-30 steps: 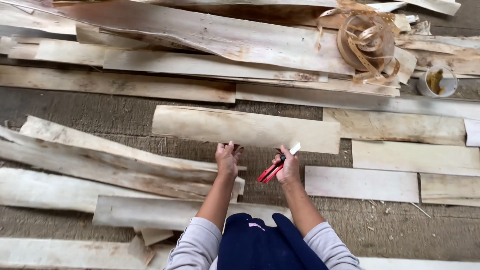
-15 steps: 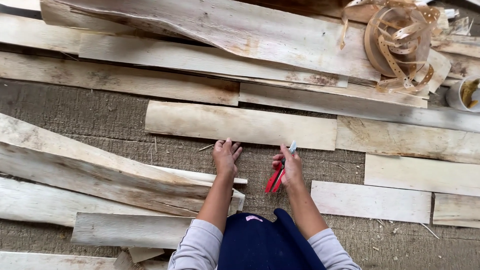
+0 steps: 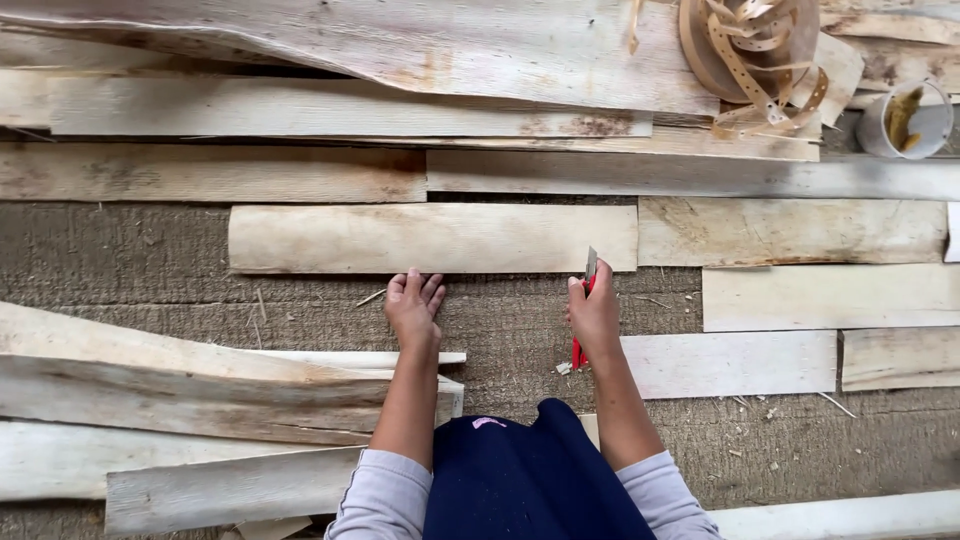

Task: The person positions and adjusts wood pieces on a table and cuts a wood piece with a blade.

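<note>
Head view, looking straight down at a floor covered in coarse grey-brown woven matting point(image 3: 540, 330), littered with wood chips and slivers. No walls visible, just the floor.

Thin pale wood veneer sheets are laid flat all over it, mostly lengthwise left to right. The veneer strip point(image 3: 430, 238) in the centre sits just beyond both hands, its long edges roughly parallel to the frame. More strips lie above it in overlapping rows, a wider weathered sheet point(image 3: 400, 45) across the top, shorter pieces point(image 3: 825, 297) on the right, and long warped ones point(image 3: 180, 385) on the left.

Left hand point(image 3: 413, 305): flat on the matting, palm down, fingers together and extended, fingertips touching or just shy of the strip's near edge. It grips nothing.

Right hand point(image 3: 594, 312): closed around a red-handled utility knife point(image 3: 583, 310), blade pointing up and away and meeting the strip's near edge close to its right end.

Top right: a coil of tan perforated tape point(image 3: 750, 50) resting on the sheets, and a small white pot point(image 3: 905, 118) with brownish contents beside it.

Grey sleeves and dark blue clothing at bottom centre.
</note>
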